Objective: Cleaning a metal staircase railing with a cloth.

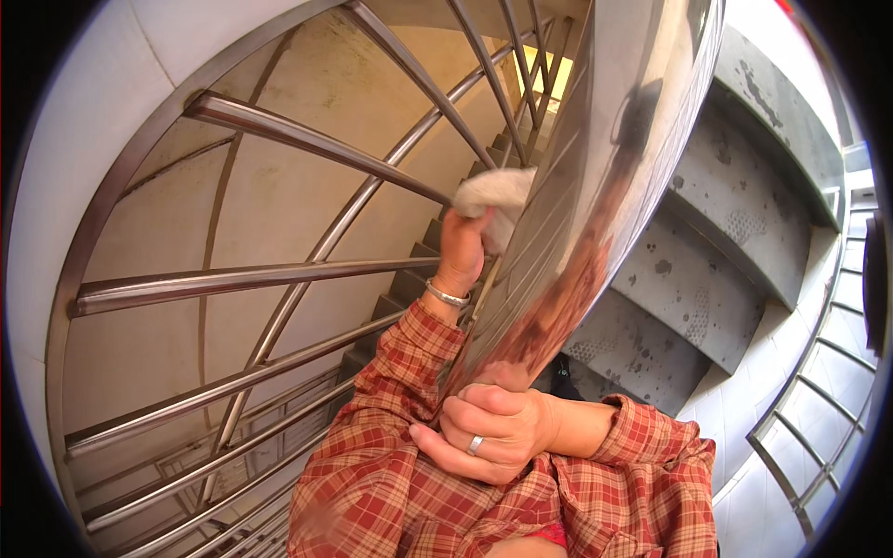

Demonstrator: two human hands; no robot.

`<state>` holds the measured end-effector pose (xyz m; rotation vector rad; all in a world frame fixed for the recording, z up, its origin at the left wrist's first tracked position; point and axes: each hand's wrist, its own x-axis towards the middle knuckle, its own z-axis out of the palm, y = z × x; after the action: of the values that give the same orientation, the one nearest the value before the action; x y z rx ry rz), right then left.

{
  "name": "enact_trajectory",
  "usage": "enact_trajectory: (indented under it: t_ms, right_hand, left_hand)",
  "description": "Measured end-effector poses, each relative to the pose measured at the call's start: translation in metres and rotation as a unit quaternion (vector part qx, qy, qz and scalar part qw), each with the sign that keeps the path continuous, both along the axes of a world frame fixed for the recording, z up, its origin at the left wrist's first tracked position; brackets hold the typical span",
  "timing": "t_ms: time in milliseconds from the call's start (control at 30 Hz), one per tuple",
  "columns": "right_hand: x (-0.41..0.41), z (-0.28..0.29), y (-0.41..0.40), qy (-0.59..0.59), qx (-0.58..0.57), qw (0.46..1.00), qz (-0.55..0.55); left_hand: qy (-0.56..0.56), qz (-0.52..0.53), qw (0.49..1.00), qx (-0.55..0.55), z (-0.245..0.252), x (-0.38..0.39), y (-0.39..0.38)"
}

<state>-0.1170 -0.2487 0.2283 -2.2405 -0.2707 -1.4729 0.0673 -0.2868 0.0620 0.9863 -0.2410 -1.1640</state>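
Note:
A wide polished steel handrail [558,230] rises from near my body to the top of the head view. My left hand [464,244], with a metal bangle on the wrist, is on the rail's left side. It holds a whitish cloth [494,192] against the side of the rail; the cloth is slightly blurred and partly hidden behind the rail. My right hand [495,432], wearing a ring, is curled around the near end of the handrail, close to my chest. The shirt and the right hand reflect in the metal.
Steel balusters [265,277] and a crossing bar [349,216] fill the left side, above a lower stairwell with a stained wall [335,91]. Wet-spotted grey steps [704,272] lie to the right. Another metal railing [809,425] stands at the far right.

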Motion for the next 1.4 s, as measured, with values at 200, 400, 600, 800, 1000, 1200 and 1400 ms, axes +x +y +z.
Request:
enact_trajectory:
  t_ms: [200, 400, 600, 800, 1000, 1200, 1400]
  right_hand:
    - [-0.001, -0.002, -0.003, 0.011, 0.006, 1.0, 0.014]
    - [0.001, -0.006, -0.003, -0.002, 0.021, 1.0, -0.009]
    - [-0.001, -0.003, -0.01, -0.007, 0.011, 1.0, -0.006]
    - [0.003, -0.003, -0.013, 0.021, 0.011, 0.999, -0.037]
    - [-0.002, 0.0, -0.012, 0.042, -0.013, 0.998, -0.04]
    - [0.004, 0.001, -0.013, 0.038, -0.016, 0.999, -0.025]
    - [-0.001, -0.004, -0.013, 0.027, -0.012, 0.999, -0.034]
  left_hand:
    - [-0.228, 0.245, 0.91, -0.245, 0.155, 0.01, -0.046]
    - [-0.538, 0.37, 0.713, -0.255, 0.183, 0.047, -0.135]
    - [-0.723, 0.369, 0.576, -0.095, 0.13, 0.055, -0.138]
    - [-0.725, 0.225, 0.642, 0.112, 0.064, 0.037, -0.126]
    - [-0.784, 0.132, 0.606, -0.02, 0.011, 0.012, -0.075]
    - [-0.383, 0.139, 0.912, 0.051, -0.051, -0.013, -0.048]
    - [-0.018, 0.266, 0.958, -0.106, 0.02, 0.005, -0.097]
